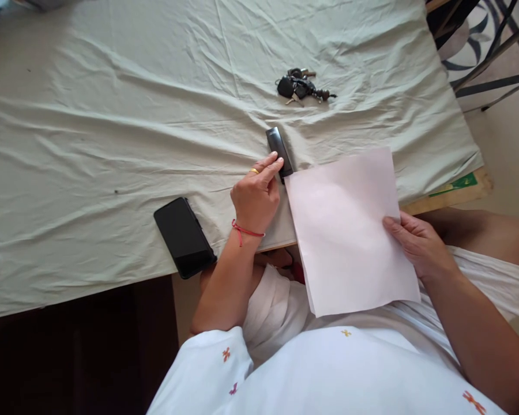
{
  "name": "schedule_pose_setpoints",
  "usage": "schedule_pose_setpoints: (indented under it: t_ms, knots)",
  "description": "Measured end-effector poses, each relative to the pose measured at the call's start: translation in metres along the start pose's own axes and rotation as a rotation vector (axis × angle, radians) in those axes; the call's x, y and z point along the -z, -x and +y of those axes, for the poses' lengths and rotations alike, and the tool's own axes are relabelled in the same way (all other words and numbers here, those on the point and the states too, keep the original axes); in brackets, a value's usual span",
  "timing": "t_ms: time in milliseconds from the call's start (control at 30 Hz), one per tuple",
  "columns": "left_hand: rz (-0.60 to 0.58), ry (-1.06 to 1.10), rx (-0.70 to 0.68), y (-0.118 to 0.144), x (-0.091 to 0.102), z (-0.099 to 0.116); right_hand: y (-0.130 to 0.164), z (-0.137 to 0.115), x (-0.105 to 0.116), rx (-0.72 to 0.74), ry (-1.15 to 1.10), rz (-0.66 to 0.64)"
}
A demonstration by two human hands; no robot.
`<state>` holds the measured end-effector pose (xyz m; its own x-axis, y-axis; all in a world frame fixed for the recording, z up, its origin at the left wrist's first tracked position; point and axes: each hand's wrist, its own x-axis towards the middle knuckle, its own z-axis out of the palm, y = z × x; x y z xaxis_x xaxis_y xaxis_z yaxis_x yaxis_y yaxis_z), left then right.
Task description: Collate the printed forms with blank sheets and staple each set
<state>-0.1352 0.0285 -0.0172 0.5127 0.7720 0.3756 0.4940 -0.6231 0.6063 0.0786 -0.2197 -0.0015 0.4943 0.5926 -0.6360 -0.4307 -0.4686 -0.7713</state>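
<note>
My right hand point(417, 242) grips the right edge of a pale pink sheet of paper point(348, 230), which hangs off the table's near edge over my lap. My left hand point(257, 193) rests on the cloth with its fingertips touching a small black bar-shaped object point(279, 148) that lies just beyond the paper's top left corner. A red thread is tied around the left wrist and a ring is on one finger. A black phone point(184, 236) lies face up left of that hand, near the table edge.
A wrinkled pale green cloth point(112, 132) covers the table. A bunch of keys with black fobs point(301, 86) lies farther back. Dark metal chair legs point(493, 63) stand on a patterned floor at top right. The table's wooden corner point(458, 193) shows at right.
</note>
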Motion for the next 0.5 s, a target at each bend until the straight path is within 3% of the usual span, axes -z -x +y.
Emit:
schedule_pose_setpoints:
  t_ms: [167,333,500]
  knots:
    - [0.081,0.005,-0.014,-0.005,0.015,-0.004,0.009,0.009,0.014,-0.008,-0.006,0.067]
    - [-0.060,0.065,-0.123,-0.004,-0.008,-0.017,0.014,0.006,0.016,-0.021,0.018,0.102]
    - [-0.054,0.041,-0.088,-0.005,-0.022,-0.025,0.013,0.004,0.015,0.000,0.038,0.096]
